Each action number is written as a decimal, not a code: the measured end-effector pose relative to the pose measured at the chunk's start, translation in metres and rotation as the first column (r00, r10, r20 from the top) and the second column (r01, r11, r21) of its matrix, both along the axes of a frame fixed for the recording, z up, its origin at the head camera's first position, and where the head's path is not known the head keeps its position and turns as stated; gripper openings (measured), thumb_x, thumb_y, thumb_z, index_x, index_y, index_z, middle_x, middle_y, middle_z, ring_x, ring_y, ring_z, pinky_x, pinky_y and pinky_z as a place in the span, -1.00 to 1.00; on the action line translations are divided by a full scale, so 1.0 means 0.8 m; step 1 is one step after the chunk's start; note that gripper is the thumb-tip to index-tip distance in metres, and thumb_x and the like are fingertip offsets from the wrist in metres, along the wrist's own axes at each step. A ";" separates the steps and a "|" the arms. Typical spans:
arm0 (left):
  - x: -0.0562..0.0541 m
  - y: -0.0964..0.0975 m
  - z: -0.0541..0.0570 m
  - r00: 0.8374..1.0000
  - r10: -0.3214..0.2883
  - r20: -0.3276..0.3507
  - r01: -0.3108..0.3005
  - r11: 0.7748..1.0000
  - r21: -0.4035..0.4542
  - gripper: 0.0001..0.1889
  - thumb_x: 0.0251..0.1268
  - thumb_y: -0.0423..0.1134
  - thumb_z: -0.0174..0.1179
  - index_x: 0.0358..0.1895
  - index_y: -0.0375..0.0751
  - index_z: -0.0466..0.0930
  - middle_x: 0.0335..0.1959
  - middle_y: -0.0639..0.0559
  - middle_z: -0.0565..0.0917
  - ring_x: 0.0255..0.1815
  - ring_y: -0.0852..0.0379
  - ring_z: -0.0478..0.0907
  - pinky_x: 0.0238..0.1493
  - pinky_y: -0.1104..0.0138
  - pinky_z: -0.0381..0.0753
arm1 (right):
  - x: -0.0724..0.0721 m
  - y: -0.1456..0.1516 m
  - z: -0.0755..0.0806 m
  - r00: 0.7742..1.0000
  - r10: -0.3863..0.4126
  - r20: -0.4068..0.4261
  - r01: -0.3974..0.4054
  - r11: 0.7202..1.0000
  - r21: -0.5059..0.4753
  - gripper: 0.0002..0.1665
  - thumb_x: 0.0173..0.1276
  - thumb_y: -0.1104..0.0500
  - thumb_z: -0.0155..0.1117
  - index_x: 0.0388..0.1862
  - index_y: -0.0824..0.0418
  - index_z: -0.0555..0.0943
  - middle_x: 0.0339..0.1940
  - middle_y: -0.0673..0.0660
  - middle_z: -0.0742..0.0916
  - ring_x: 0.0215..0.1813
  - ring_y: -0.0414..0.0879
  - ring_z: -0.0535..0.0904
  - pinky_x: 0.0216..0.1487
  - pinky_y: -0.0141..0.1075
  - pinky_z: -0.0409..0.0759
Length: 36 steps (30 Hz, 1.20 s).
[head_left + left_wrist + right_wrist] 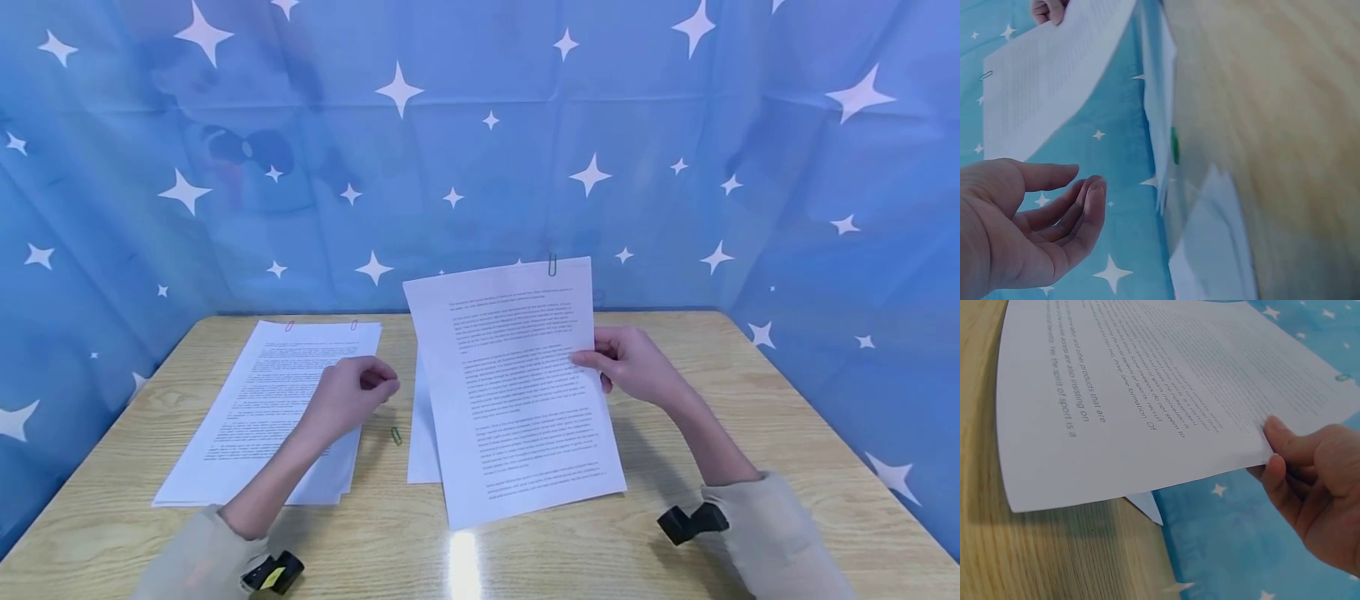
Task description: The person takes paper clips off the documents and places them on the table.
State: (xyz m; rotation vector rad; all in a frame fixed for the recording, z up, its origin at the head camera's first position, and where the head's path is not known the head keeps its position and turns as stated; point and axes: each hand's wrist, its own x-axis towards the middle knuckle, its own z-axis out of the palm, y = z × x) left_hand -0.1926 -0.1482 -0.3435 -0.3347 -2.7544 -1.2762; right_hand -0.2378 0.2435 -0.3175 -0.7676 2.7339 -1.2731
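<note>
My right hand pinches the right edge of a printed sheet of paper, thumb on the printed face and fingers behind. The sheet is raised and tilted toward me, with a green paper clip on its top edge. In the right wrist view, the thumb and fingers grip its edge. My left hand hovers between the held sheet and a stack at the left, fingers loosely bent with nothing between them. On the table below it lies another green paper clip.
The stack of printed papers at the left bears two red paper clips along its top edge. Behind the raised sheet, more white paper lies on the wooden table. A blue star-patterned cloth hangs at the back and sides.
</note>
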 end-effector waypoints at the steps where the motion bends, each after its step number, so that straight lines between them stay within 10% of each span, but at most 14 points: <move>1: -0.001 0.001 0.001 1.000 0.007 -0.008 -0.007 1.000 0.016 -0.89 0.38 -0.34 0.25 -0.18 -0.31 0.70 -0.34 -0.03 0.72 -0.32 0.09 0.62 -0.26 0.23 0.59 | -0.001 0.000 -0.001 1.000 0.000 -0.002 0.000 1.000 0.002 -0.78 0.47 0.27 0.29 0.03 0.32 0.68 -0.36 0.09 0.78 -0.64 0.13 0.52 -0.66 -0.33 0.41; 20: -0.003 0.037 0.043 0.970 0.104 -0.219 -0.050 0.970 0.238 -0.84 0.40 -0.36 0.22 -0.06 -0.31 0.69 -0.23 -0.11 0.72 -0.22 0.03 0.66 -0.11 0.34 0.63 | -0.003 -0.004 -0.010 1.000 -0.017 -0.006 0.017 1.000 0.010 -0.78 0.49 0.25 0.26 0.04 0.31 0.66 -0.37 0.09 0.77 -0.62 0.13 0.54 -0.64 -0.31 0.46; 36: -0.001 0.080 0.070 0.965 -0.014 -0.260 0.121 0.908 0.401 -0.84 0.38 -0.35 0.27 -0.07 -0.36 0.66 -0.27 -0.10 0.70 -0.25 -0.04 0.66 -0.19 0.37 0.66 | 0.001 -0.011 -0.012 0.999 -0.016 -0.034 0.017 1.000 0.016 -0.77 0.48 0.25 0.28 0.04 0.29 0.67 -0.37 0.07 0.77 -0.65 -0.01 0.51 -0.65 -0.33 0.43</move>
